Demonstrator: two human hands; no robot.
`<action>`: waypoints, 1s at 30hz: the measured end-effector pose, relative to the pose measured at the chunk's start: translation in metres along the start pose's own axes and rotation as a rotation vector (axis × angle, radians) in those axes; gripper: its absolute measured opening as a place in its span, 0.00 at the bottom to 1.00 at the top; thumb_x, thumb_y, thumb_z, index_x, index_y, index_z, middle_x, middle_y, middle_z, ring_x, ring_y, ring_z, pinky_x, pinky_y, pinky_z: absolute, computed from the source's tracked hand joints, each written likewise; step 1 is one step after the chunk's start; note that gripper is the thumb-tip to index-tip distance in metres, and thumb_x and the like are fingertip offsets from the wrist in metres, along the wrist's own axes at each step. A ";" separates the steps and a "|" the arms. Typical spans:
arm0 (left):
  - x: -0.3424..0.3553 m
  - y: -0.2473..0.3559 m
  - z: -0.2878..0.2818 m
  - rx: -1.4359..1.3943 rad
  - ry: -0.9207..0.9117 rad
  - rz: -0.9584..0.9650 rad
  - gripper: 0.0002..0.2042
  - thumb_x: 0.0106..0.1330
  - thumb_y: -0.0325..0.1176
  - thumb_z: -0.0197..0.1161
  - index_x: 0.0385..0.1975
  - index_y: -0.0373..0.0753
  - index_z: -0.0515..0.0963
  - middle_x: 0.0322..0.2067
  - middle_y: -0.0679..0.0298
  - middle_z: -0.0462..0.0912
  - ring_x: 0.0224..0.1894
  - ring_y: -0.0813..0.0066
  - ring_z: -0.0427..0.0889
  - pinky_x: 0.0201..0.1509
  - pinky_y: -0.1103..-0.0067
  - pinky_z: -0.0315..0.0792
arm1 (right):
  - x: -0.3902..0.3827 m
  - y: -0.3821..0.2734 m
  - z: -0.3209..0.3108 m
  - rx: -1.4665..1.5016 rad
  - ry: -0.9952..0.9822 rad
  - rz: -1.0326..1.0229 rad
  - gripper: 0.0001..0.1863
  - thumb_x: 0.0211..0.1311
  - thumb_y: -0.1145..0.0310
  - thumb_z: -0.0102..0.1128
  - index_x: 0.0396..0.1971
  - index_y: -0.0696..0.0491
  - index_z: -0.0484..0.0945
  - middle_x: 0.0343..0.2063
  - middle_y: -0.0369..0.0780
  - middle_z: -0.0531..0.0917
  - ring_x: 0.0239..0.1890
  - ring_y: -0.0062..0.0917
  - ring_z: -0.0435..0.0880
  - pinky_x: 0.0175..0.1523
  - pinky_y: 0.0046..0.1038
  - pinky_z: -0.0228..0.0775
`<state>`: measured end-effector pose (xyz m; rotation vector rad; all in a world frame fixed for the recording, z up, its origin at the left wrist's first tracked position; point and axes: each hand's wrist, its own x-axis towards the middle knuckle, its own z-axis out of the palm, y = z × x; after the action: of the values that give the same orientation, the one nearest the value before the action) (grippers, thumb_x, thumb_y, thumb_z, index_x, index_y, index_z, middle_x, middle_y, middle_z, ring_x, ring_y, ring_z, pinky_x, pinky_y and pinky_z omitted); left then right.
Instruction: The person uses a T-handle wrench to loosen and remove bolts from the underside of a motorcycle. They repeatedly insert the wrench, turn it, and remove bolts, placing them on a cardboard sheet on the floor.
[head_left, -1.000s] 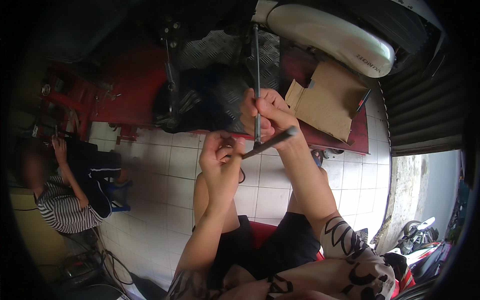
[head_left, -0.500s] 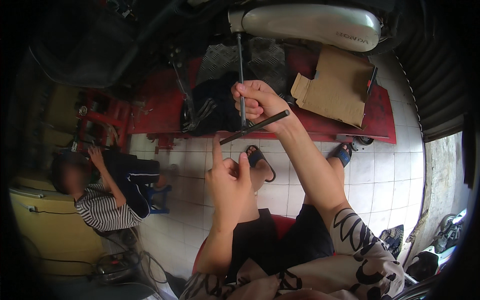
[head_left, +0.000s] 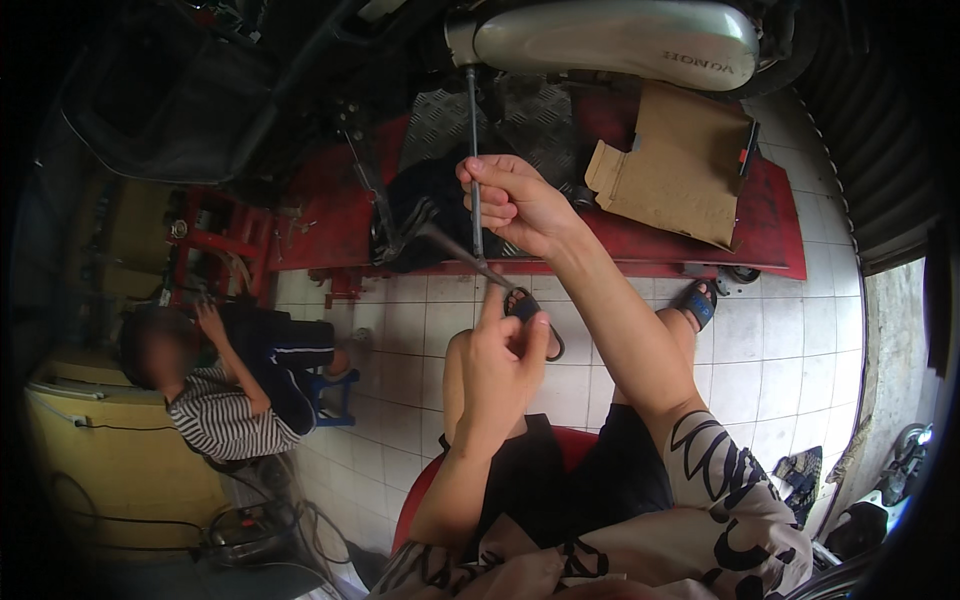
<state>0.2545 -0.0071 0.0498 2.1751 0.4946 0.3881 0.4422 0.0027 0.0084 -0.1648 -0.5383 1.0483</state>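
Note:
A long steel T-handle wrench [head_left: 474,130] hangs from the underside of the silver cylindrical housing [head_left: 612,40] on the motorbike. My right hand [head_left: 515,200] is closed round its upright shaft, thumb on top. The crossbar [head_left: 462,257] at the lower end slants from upper left to lower right and is smeared by motion. My left hand [head_left: 508,355] is below, index finger stretched up at the bar's lower end, thumb apart and other fingers bent, gripping nothing. Whether that fingertip touches the bar is unclear.
A red lift platform [head_left: 765,210] holds a flattened cardboard box [head_left: 668,170] and dark cloth [head_left: 405,190]. At left, a seated person in a striped shirt [head_left: 235,415] is near a red metal frame [head_left: 225,240]. Cables [head_left: 315,530] lie lower left; a corrugated shutter [head_left: 830,120] stands at right.
The crossbar has swung round, its raised end passing from right to left. My left hand has opened from beside the bar and shifted relatively rightward, index extended. The whole view has shifted.

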 end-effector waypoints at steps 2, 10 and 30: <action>-0.003 0.011 0.006 0.037 -0.183 0.179 0.32 0.64 0.28 0.59 0.65 0.23 0.53 0.12 0.65 0.73 0.17 0.87 0.71 0.23 0.86 0.65 | 0.004 0.005 -0.001 0.005 -0.016 0.008 0.09 0.69 0.69 0.52 0.32 0.59 0.74 0.13 0.28 0.67 0.13 0.08 0.59 0.20 0.14 0.51; 0.000 -0.001 -0.002 -0.066 -0.016 -0.057 0.31 0.64 0.28 0.58 0.65 0.24 0.53 0.16 0.62 0.77 0.19 0.81 0.79 0.22 0.85 0.67 | -0.002 -0.010 0.000 0.048 0.026 -0.021 0.09 0.69 0.69 0.52 0.32 0.59 0.74 0.13 0.28 0.66 0.13 0.08 0.58 0.20 0.14 0.50; -0.004 0.014 0.009 -0.152 0.207 0.030 0.35 0.63 0.28 0.61 0.65 0.23 0.50 0.14 0.64 0.74 0.16 0.84 0.70 0.21 0.86 0.64 | -0.001 -0.014 -0.001 -0.009 0.077 -0.071 0.09 0.68 0.69 0.53 0.33 0.60 0.74 0.14 0.28 0.66 0.14 0.09 0.59 0.20 0.15 0.50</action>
<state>0.2576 -0.0228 0.0550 2.0072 0.5287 0.6510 0.4533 -0.0044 0.0121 -0.1919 -0.4760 0.9662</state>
